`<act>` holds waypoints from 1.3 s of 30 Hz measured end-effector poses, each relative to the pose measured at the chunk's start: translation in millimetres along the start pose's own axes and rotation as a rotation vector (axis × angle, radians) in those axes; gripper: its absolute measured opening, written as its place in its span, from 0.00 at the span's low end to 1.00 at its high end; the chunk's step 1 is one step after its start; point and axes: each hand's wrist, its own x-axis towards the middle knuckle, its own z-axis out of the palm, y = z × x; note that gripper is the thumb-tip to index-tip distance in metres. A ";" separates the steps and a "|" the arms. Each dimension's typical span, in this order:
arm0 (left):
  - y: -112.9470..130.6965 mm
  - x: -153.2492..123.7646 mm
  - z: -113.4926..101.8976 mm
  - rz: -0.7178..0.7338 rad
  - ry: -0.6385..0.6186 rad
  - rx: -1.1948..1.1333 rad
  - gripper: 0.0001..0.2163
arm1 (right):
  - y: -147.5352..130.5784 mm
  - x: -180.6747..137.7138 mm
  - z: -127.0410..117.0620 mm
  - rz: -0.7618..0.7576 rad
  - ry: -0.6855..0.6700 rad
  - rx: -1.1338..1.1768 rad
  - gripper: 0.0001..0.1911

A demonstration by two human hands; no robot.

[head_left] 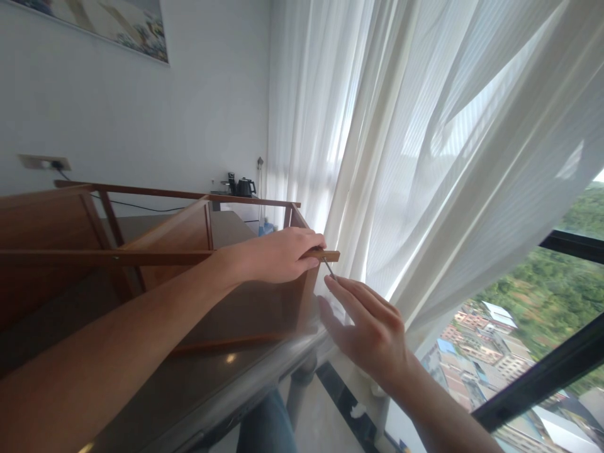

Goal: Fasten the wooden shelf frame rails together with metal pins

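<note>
A brown wooden shelf frame (160, 258) lies on its side across a table, with board panels between its long rails. My left hand (283, 255) is closed round the near rail close to its right end. Fingers and thumb sit on opposite sides of the wood. Just right of and below it, my right hand (370, 321) pinches a thin metal rod (329, 268), like a hex key or a slim screwdriver. The rod's far tip meets the rail end beside my left fingertips. Its other end is hidden in my right fingers.
White sheer curtains (401, 138) hang close on the right, by a dark window frame (542, 371). The table edge (264, 371) runs below the shelf. A black kettle (246, 187) stands at the back, and a wall socket (44, 163) is at left.
</note>
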 end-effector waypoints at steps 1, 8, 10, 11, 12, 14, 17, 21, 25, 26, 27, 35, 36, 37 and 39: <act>0.2 0.1 0.0 0.000 -0.002 -0.002 0.13 | -0.3 -0.4 1.0 0.005 0.003 -0.001 0.23; -1.5 1.4 1.6 -0.003 0.009 0.007 0.13 | 8.6 -6.4 -10.0 -0.030 -0.054 -0.115 0.33; -2.9 0.8 2.3 -0.009 0.012 0.007 0.13 | 9.0 -5.9 -15.3 -0.036 -0.094 -0.160 0.30; -3.5 0.5 2.5 -0.010 0.012 0.006 0.14 | 8.5 -5.2 -17.1 -0.028 -0.098 -0.187 0.29; -4.0 0.1 2.6 -0.011 0.012 0.003 0.14 | 7.4 -4.3 -18.1 -0.013 -0.098 -0.210 0.27; -4.2 -0.4 2.6 -0.011 0.010 -0.002 0.14 | 4.1 -2.0 -17.2 0.012 -0.097 -0.225 0.24; -3.0 -0.5 1.9 -0.006 0.007 -0.010 0.14 | -2.1 2.1 -11.1 0.047 -0.043 -0.189 0.19; 0.2 0.0 0.6 -0.015 -0.006 -0.017 0.14 | -5.9 6.5 -2.5 0.042 0.045 -0.160 0.18; 3.0 0.1 -0.8 -0.016 -0.006 -0.003 0.14 | -3.1 5.5 2.4 0.058 0.101 -0.136 0.30; 3.4 0.1 -1.1 -0.018 -0.009 0.000 0.14 | -2.1 4.5 2.9 0.076 0.129 -0.136 0.33; 3.7 0.0 -1.4 -0.020 -0.011 0.001 0.13 | -1.2 3.2 2.8 0.077 0.144 -0.133 0.34; 2.7 -1.1 0.0 -0.036 -0.005 -0.022 0.15 | 4.4 -4.1 -5.3 -0.014 -0.011 -0.109 0.15; 2.5 -1.0 0.4 -0.036 -0.006 -0.022 0.15 | 4.0 -3.6 -4.7 -0.020 -0.015 -0.108 0.16; 2.2 -0.8 0.9 -0.032 -0.005 -0.020 0.15 | 3.2 -2.9 -3.7 -0.031 -0.018 -0.101 0.18; 1.6 -0.6 1.5 -0.023 0.002 -0.016 0.15 | 1.2 -1.5 -0.8 -0.033 0.008 -0.090 0.19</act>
